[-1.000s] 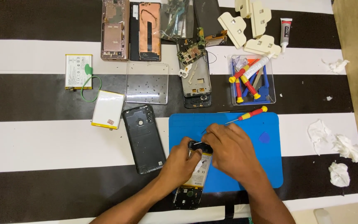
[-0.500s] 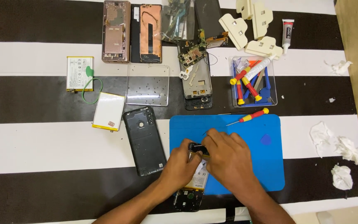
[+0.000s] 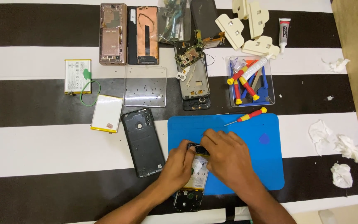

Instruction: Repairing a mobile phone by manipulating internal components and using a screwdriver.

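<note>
Both hands, left hand (image 3: 182, 166) and right hand (image 3: 228, 159), grip an opened phone (image 3: 195, 178) on the blue mat (image 3: 266, 166); a clear tray (image 3: 270, 99) holds red-and-yellow screwdrivers (image 3: 245, 85).

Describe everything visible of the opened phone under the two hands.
The opened black phone with its back off lies flat, lengthwise toward the person, half on the blue rubbery work mat, its near end over the striped black-and-white cloth. A pale battery with a yellow edge fills its middle; dark circuit parts show at the near end. The left hand grips its left edge, and the right hand covers its far end, fingers pressing there. Its top is hidden.
</note>
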